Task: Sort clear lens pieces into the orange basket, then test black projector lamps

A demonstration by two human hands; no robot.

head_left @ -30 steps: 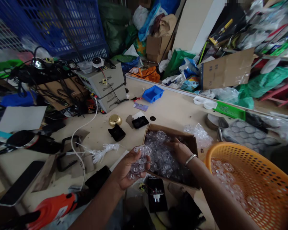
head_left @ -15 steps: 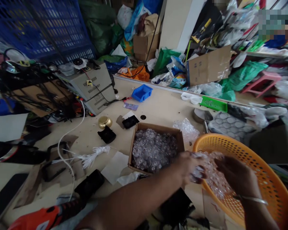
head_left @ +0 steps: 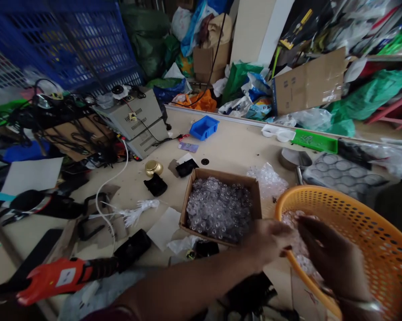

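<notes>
A brown cardboard box (head_left: 188, 195) full of small clear plastic pieces (head_left: 219, 208) stands on the bench in front of me. To its right is an orange perforated basket (head_left: 361, 223) with more clear pieces (head_left: 292, 220) inside. My left hand (head_left: 267, 240) is at the basket's near-left rim, fingers curled, blurred by motion. My right hand (head_left: 331, 258) is inside the basket over the clear pieces, fingers bent; whether either holds pieces is unclear.
A grey power supply (head_left: 134, 120) with cables stands at the back left. A blue bin (head_left: 204, 127), brass knob (head_left: 153, 167), black parts (head_left: 155, 184), white cable ties (head_left: 138, 210), an orange-handled tool (head_left: 60, 277) and a green tray (head_left: 316, 141) lie about.
Both hands went from the cardboard box, the left holding a handful of clear pieces, to the orange basket. They now sit lower at the basket's rim.
</notes>
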